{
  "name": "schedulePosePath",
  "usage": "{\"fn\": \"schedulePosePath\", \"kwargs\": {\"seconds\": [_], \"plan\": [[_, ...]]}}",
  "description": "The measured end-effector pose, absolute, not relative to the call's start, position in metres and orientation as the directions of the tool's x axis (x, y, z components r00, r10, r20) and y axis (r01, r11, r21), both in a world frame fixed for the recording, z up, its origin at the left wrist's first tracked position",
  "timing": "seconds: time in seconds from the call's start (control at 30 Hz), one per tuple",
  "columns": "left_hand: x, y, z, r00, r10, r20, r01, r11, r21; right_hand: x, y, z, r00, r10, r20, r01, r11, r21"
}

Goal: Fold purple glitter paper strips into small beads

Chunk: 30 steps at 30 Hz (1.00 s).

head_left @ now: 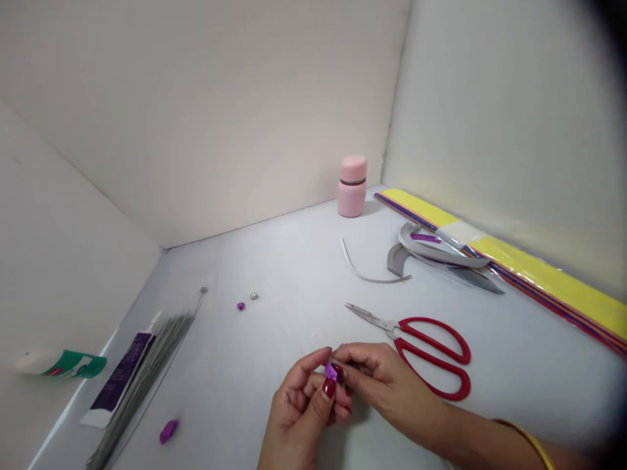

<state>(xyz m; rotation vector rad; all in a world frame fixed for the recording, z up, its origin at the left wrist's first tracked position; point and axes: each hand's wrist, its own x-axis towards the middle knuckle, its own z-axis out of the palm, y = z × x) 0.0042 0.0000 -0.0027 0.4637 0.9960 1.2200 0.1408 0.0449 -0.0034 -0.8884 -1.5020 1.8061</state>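
Observation:
Between the fingertips of both hands is a small folded purple paper piece (331, 371). My left hand (304, 406) pinches it with thumb and fingers from the left. From the right, my right hand (392, 382) closes on the same piece, its thumb and index finger pressed together there. Fingers cover much of the paper, so its full shape is hidden. Just beyond my right hand lie red-handled scissors (431, 352), blades slightly parted and pointing left. Another purple folded piece (169, 431) rests on the table to the left, with a tiny purple one (240, 306) and a small silvery one (254, 296) farther back.
Left on the table (220, 372) are a bundle of grey wires (147, 378), a purple-and-white tube (122, 375) and a green-and-white tube (73, 364). A pink flask (353, 187) stands at the back. Grey strips (441, 258) and a yellow-topped paper pack (529, 258) lie right.

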Motion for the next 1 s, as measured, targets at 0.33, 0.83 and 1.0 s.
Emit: {"fn": "schedulePosePath", "kwargs": {"seconds": [0.33, 0.83, 1.0], "plan": [[0.007, -0.006, -0.008, -0.082, 0.973, -0.214, -0.413, 0.163, 0.896, 0.14, 0.044, -0.007, -0.58, 0.812, -0.066, -0.196, -0.217, -0.956], [0.004, -0.006, -0.009, -0.168, 0.965, -0.201, -0.248, 0.156, 0.956, 0.141, 0.044, 0.003, -0.552, 0.831, -0.071, -0.018, -0.097, -0.995], [0.002, -0.005, -0.009, -0.219, 0.953, -0.208, -0.226, 0.158, 0.961, 0.141, 0.043, 0.001, -0.563, 0.819, -0.108, -0.036, -0.155, -0.987]]}}
